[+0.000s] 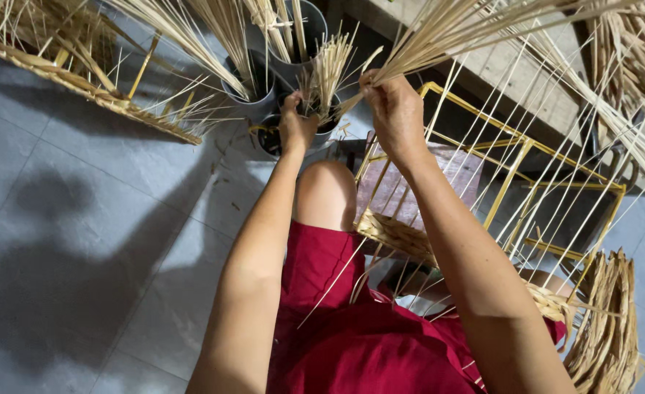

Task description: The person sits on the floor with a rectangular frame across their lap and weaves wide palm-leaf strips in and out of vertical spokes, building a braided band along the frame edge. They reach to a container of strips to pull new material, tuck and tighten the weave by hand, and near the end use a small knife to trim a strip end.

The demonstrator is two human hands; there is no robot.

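Right hand (397, 111) closed, fingers pinched on a bundle of long pale strips (476, 25) that fan up and to the right, out past the top edge. Left hand (296, 125) closed too, gripping the lower end of a short tuft of cut strips (328, 69) standing in a dark round container (275, 138). Both hands close together, nearly level, the right one slightly higher.

Just behind the left hand: two grey tubes (264, 98), upright, stuffed with more pale strips (220, 36) leaning out to the left.

Below the right forearm: a yellow metal frame (512, 149), box-shaped, open-sided, with thin single strips (549, 175) slanting across and through it. At the frame's near lower edge, a woven band (395, 235) of the same material, started and resting by the knee. Bare knee (326, 193) raised between the two forearms; red garment (352, 328) covering the lap beneath.

Further out: a flat woven piece with loose ends (82, 80) lying at upper left on the grey tiled floor (82, 255); a curved woven piece (607, 328) at lower right, upright on edge; more loose strips (629, 58) piled at upper right, beside a pale wooden board (512, 66).
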